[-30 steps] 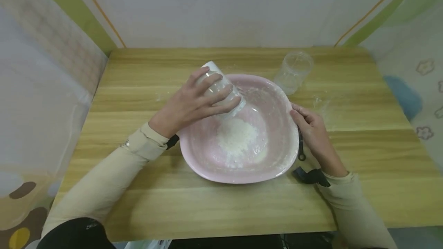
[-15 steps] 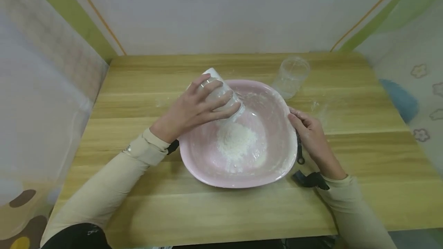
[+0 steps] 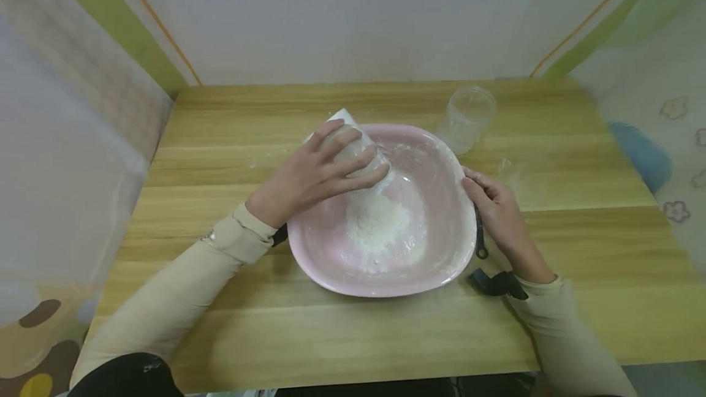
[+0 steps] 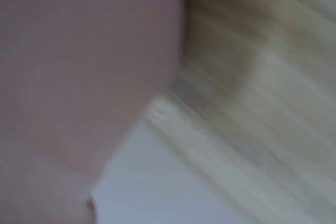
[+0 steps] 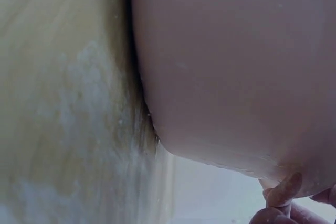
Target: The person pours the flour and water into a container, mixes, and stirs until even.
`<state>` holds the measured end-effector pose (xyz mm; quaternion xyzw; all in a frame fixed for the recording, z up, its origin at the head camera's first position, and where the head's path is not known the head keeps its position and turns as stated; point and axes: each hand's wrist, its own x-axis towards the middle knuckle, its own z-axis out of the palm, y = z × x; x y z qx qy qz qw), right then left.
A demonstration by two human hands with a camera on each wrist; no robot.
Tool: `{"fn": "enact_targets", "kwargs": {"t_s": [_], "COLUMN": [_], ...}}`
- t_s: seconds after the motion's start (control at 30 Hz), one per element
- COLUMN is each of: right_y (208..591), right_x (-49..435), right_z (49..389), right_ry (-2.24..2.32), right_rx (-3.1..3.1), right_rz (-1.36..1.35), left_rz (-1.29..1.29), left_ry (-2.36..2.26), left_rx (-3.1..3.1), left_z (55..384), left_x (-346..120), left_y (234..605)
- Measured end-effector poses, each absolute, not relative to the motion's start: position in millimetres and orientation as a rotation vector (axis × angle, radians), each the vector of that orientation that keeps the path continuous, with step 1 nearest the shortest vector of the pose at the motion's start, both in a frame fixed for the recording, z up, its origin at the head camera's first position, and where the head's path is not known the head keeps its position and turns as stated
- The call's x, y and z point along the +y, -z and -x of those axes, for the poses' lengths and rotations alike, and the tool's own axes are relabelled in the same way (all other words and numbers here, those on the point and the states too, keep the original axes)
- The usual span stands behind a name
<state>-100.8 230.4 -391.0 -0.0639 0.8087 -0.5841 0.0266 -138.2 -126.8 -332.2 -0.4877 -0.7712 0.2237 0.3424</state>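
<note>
1. the pink basin [image 3: 382, 287] stands around the middle of the wooden table [image 3: 358, 342]; a broad strip of wood shows between its near rim and the table's near edge, with wide stretches to either side.
2. behind, the table's far edge meets the pale wall [image 3: 287, 23]. the clear jar [image 3: 467, 118] stands at the basin's far right corner, so close that i cannot tell whether they touch.
3. a dark handle [image 3: 481, 241] with a ringed end lies just beside the basin's right side, near the right wrist.
4. the held container [image 3: 353, 150] is see-through and whitish, with a white end; it is above the basin's far left part.
5. the basin is glossy, rounded and dusted with white powder [image 3: 377, 222], which lies heaped on its floor; whitish smears also mark the table.
6. the container is tilted: its white end points up and to the far left, its other end down and right into the basin, the long axis slanting between.
7. the left hand [image 3: 314, 179] holds the container, fingers spread and curved over it; its thumb is hidden.
8. the right hand [image 3: 499, 213] grips the basin's right rim, thumb over the edge.
</note>
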Motion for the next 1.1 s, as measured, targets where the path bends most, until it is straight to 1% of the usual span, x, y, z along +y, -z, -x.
{"fn": "enact_targets", "kwargs": {"t_s": [0.3, 0.57, 0.67, 0.8, 0.97, 1.1], "right_y": [389.3, 392.3, 391.4, 389.6, 389.0, 389.7], "right_x": [233.0, 232.6, 231.5, 230.3, 229.2, 229.8], "right_z": [102.9, 103.1, 104.1, 104.6, 103.7, 102.9], "right_ry": [1.796, 1.791, 1.800, 1.816, 1.821, 1.816], "right_rx": [2.520, 2.521, 2.516, 2.513, 2.500, 2.494], "right_rz": [0.221, 0.209, 0.202, 0.205, 0.201, 0.195], "left_rz": [1.255, 1.267, 1.259, 1.232, 1.061, 0.906], "left_ry": [-0.652, -0.483, -0.307, 0.073, 0.573, 1.063], "left_rx": [-2.047, -2.062, -2.113, -2.266, -2.465, -2.540], "left_z": [135.8, 136.6, 141.7, 147.3, 151.4, 153.5], "left_x": [-126.7, -124.8, -123.4, -123.7, -129.7, -134.8], "left_y": [328.0, 332.0, 331.4, 329.0, 320.7, 317.5]}}
